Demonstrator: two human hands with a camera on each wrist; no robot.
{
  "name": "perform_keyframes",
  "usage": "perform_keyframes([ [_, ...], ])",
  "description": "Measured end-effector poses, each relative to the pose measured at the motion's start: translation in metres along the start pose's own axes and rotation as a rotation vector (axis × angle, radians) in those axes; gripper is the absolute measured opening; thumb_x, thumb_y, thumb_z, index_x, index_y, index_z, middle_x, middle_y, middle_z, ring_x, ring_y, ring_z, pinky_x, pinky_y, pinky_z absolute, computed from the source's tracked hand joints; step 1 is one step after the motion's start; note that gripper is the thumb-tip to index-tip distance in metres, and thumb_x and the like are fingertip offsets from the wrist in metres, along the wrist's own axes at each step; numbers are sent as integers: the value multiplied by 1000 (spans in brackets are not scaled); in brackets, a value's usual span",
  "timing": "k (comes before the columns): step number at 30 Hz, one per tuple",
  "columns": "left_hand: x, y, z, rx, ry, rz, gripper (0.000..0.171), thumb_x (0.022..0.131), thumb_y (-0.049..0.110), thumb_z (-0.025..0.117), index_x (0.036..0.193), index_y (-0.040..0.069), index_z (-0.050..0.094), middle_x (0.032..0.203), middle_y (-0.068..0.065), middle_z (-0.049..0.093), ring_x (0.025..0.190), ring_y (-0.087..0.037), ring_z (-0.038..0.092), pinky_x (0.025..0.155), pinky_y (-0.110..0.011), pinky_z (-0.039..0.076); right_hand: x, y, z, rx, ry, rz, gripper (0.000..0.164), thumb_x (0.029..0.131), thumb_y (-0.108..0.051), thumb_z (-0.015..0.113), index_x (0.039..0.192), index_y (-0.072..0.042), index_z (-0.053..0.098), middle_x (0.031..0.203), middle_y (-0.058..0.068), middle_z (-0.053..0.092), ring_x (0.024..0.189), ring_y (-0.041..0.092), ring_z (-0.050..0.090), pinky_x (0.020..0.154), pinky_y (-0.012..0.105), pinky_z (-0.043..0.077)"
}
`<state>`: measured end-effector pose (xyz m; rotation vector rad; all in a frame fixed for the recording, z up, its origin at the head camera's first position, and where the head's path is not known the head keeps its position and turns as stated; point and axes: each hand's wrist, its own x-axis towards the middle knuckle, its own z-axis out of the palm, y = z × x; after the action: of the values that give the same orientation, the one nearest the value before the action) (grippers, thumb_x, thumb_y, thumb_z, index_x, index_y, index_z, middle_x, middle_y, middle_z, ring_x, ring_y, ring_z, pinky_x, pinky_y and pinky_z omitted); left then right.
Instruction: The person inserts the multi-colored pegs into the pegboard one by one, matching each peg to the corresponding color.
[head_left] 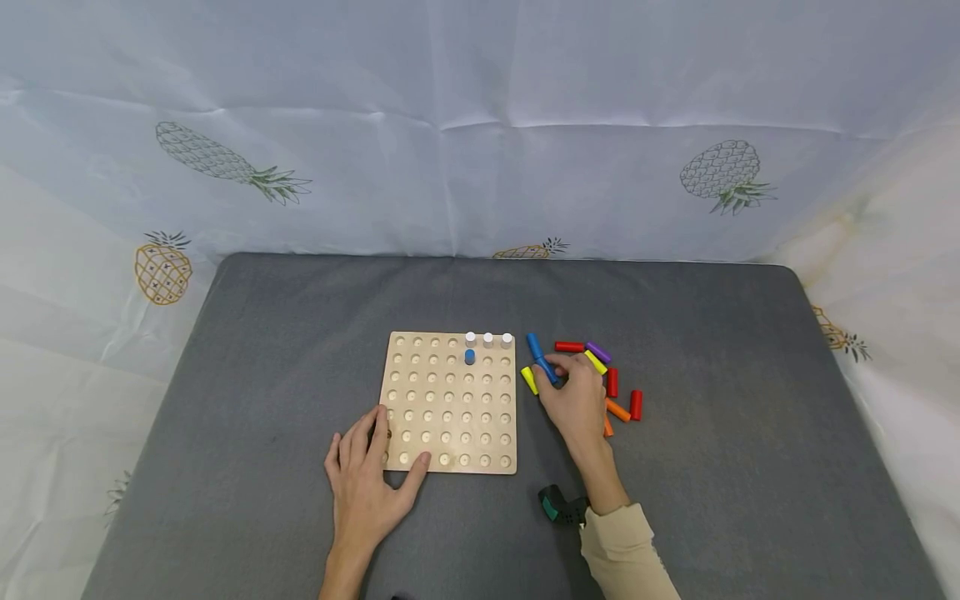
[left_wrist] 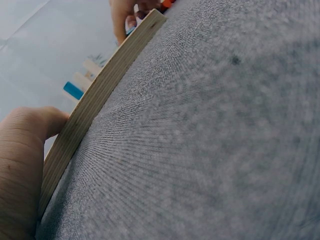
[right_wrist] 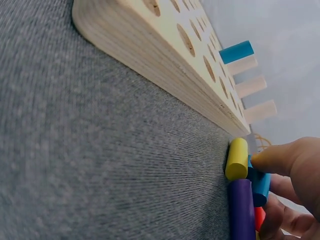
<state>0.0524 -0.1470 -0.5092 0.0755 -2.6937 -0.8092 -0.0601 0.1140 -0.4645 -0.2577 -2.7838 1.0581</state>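
A square wooden pegboard (head_left: 438, 400) with rows of round holes lies on the table. White pegs (head_left: 488, 341) stand in its far row at the right, and a blue peg (head_left: 469, 357) stands just in front of them. My left hand (head_left: 367, 483) rests at the board's near left corner, thumb at the near edge and fingers along the left side. To the right of the board, my right hand (head_left: 576, 400) pinches a loose blue peg (right_wrist: 260, 187) between thumb and fingers. A yellow peg (right_wrist: 237, 159) and a purple peg (right_wrist: 241, 210) lie close beside it.
Around the right hand lie red pegs (head_left: 612, 382), orange pegs (head_left: 618, 409), a second yellow peg (head_left: 596, 362) and a purple one. A black and green device (head_left: 558, 506) sits by the right wrist. Pineapple-print cloth (head_left: 480, 183) hangs behind the grey table (head_left: 262, 417).
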Motion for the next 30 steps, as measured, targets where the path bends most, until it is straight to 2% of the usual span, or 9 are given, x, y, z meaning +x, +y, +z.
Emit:
perform_keyframes([
  [11, 1, 1, -1, -1, -1, 3, 89, 77, 40, 81, 148, -3, 50, 147, -23, 53, 135, -42, 44, 113, -72, 18, 0, -9, -6, 59, -9, -15, 26, 88, -22, 80, 106, -4, 78, 88, 14, 66, 59, 17, 51, 54, 22, 37],
  [20, 1, 1, -1, 0, -3, -1, 90, 77, 41, 81, 148, -4, 50, 147, -23, 53, 135, -42, 44, 114, -72, 18, -2, -14, -6, 74, -2, -30, 27, 87, -22, 82, 107, -4, 76, 89, 15, 69, 60, 20, 58, 56, 23, 42],
  [30, 1, 1, -1, 9, -9, -2, 90, 77, 42, 81, 148, -3, 49, 147, -22, 53, 136, -40, 43, 114, -71, 18, -3, -16, -3, 179, -10, -67, 25, 88, -17, 80, 107, -3, 75, 92, 16, 73, 58, 15, 60, 53, 20, 46],
])
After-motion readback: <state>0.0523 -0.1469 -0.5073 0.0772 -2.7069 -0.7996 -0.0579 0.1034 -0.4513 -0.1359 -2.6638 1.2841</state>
